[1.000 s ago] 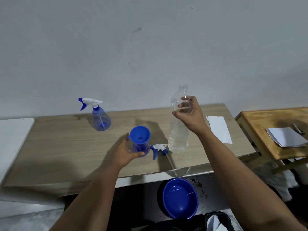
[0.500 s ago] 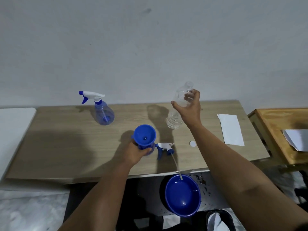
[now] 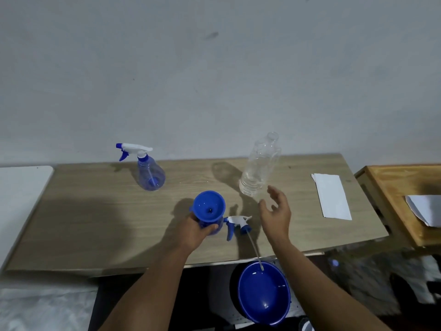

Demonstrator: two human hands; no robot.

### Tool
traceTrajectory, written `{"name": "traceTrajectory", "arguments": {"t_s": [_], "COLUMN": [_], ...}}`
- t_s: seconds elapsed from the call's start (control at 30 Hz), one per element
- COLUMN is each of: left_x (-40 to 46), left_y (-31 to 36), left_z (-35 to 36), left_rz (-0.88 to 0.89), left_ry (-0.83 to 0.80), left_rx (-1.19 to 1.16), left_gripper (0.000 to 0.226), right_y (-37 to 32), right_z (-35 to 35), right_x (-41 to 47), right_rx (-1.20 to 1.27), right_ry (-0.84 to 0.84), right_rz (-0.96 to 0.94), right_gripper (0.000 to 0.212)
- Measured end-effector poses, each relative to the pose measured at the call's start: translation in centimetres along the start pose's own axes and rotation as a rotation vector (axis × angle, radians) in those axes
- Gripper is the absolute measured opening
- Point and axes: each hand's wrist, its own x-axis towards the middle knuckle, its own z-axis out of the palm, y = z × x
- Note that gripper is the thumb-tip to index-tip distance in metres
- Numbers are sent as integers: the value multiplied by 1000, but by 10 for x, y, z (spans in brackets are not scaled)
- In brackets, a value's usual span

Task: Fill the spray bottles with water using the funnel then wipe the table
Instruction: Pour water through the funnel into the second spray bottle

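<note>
Left hand (image 3: 195, 231) curled round a blue spray bottle (image 3: 216, 226) near the front of the counter (image 3: 95, 223), thumb across its front, with a blue funnel (image 3: 209, 206) seated upright in the neck. Right hand (image 3: 276, 211) raised just right of that, fingers spread and relaxed, gripping nothing, close beside a clear water bottle (image 3: 260, 166) but apart from it. Water bottle uncapped, standing on the counter with a lean to the right in the wide-angle view, a little water at the bottom. Detached sprayer head (image 3: 237, 223) lying between the hands, white body and blue trigger, its thin tube (image 3: 254, 249) running out past the front edge. Below that edge, a blue bowl (image 3: 263, 297) down on the floor, tube end showing over its rim. Second spray bottle (image 3: 150, 172), trigger fitted and nozzle pointing left, upright toward the back left, well apart from the rest. Folded white paper (image 3: 331, 195) flat at the right end. Farther right, a wooden stand (image 3: 393, 201) carrying more white paper (image 3: 424, 209). Pale wall behind.
</note>
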Motion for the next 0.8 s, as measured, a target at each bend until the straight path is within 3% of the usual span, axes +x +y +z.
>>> {"name": "traceTrajectory", "arguments": {"t_s": [0.17,0.3,0.37,0.47,0.6,0.8], "left_x": [1,-5,-6,-4,0,-1], "left_y": [-4,-3,-3,-2,-3,-8], "left_z": [-2,-3,-4,-7,-7,-11], "left_rz": [20,141,163,106,79,39], "left_ry": [20,8,20,-20,-74,-79], "left_rx": [71,52,104,111,38,76], "left_gripper": [36,32,29,19,29,25], "right_y": [-38,-92,-106,-116,-128,-131], "right_z": [24,49,62,75,80,89], "right_x": [-30,-21,-16,-12,-9,-10], "right_rx": [-125,-592,-852,-984,-975,-1093], "right_ry": [-349,-767,-892,-922,-926,-999], "right_rz": [-212,-307,-400,-450,-420,-397], "right_gripper": [39,114,120,104,105,97]}}
